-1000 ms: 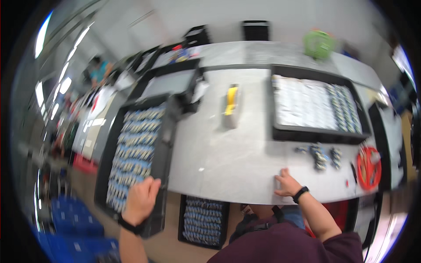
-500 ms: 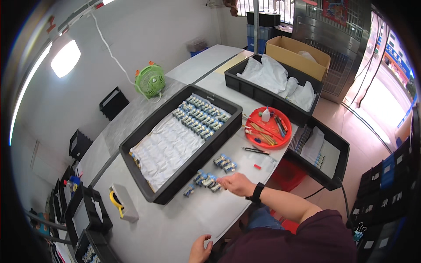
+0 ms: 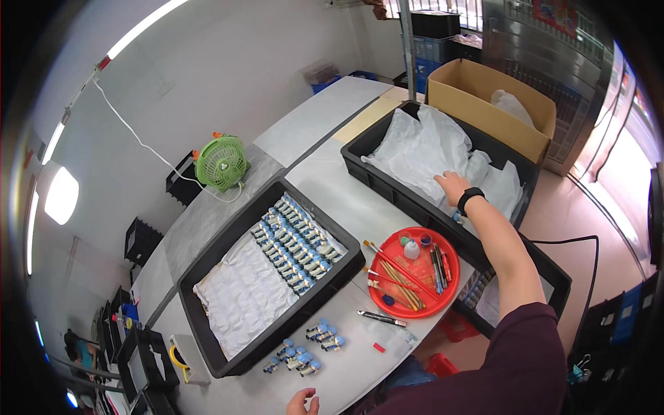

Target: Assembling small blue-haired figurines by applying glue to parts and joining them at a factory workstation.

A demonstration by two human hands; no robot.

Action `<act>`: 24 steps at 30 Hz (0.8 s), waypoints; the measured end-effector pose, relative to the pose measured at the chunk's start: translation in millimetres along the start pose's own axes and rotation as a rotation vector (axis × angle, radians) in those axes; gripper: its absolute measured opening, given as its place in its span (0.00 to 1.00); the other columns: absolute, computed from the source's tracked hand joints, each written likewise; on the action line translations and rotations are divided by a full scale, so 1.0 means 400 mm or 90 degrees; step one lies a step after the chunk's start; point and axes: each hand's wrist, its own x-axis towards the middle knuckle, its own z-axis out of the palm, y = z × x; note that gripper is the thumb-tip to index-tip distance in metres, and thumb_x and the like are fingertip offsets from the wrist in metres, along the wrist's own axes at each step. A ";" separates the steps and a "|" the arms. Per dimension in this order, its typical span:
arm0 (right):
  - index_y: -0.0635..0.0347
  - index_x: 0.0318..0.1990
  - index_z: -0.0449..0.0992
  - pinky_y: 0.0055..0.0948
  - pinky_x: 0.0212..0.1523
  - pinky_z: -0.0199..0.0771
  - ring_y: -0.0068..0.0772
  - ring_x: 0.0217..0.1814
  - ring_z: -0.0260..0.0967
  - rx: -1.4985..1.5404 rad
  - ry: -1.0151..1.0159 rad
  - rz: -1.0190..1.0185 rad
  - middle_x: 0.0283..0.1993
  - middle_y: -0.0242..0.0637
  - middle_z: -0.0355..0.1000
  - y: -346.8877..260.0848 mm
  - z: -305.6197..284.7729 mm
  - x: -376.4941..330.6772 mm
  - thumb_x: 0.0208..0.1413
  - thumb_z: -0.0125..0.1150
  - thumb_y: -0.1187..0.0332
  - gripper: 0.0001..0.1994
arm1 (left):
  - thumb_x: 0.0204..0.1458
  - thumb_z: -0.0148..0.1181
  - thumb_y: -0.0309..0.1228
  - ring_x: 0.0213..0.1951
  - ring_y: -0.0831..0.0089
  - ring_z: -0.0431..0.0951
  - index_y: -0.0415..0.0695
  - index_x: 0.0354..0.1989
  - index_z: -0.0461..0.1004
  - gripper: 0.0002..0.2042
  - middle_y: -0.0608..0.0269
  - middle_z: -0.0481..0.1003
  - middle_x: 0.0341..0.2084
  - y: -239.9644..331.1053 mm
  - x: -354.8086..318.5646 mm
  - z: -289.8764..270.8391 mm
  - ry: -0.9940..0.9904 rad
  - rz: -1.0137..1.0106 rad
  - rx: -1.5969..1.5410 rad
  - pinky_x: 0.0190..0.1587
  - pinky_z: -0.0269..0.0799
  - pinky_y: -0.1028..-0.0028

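My right hand [image 3: 454, 189], with a black band on its wrist, is over the black crate at the far right. Its fingers are bent down and closed on the white plastic sheet [image 3: 413, 146] there; the fingertips are partly hidden. A bit of blue shows below the hand at the crate's near side. My left hand [image 3: 302, 402] is at the table's near edge, holding nothing, thumb and finger apart. In front of it lie two small groups of blue-and-white figurines [image 3: 299, 360]. More figurines [image 3: 294, 242] stand in rows on white padding in a black tray [image 3: 353, 266].
Between the crates sits a red round tray [image 3: 377, 294] with brushes, pens and small bottles. A black pen [image 3: 382, 318] and a red piece [image 3: 379, 348] lie nearby. A cardboard box [image 3: 477, 86], a green fan [image 3: 221, 162] and a tape dispenser [image 3: 188, 360] stand around the table.
My right hand has left the loose figurines and reached far right to the plastic-filled crate. The left hand stays near the table's edge. The view has shifted.
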 end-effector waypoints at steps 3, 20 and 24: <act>0.47 0.52 0.63 0.37 0.49 0.67 0.45 0.55 0.55 0.000 -0.028 0.007 0.54 0.43 0.54 -0.021 0.053 0.039 0.34 0.60 0.78 0.31 | 0.48 0.53 0.29 0.40 0.61 0.73 0.38 0.40 0.71 0.12 0.52 0.73 0.36 0.039 0.013 0.013 0.022 -0.001 0.018 0.41 0.68 0.69; 0.64 0.30 0.69 0.19 0.34 0.57 0.20 0.31 0.58 0.677 0.174 -0.384 0.25 0.30 0.64 -0.388 -0.512 -0.020 0.52 0.46 0.70 0.07 | 0.51 0.53 0.28 0.40 0.75 0.72 0.38 0.48 0.64 0.16 0.61 0.69 0.41 0.238 0.254 -0.096 0.008 0.108 -0.301 0.41 0.68 0.77; 0.69 0.24 0.68 0.25 0.33 0.61 0.33 0.29 0.65 0.745 0.066 -0.611 0.27 0.42 0.68 -0.604 -0.549 -0.178 0.46 0.46 0.65 0.13 | 0.53 0.51 0.32 0.43 0.77 0.69 0.41 0.54 0.56 0.21 0.60 0.64 0.46 0.209 0.279 -0.149 -0.007 0.135 -0.535 0.41 0.66 0.78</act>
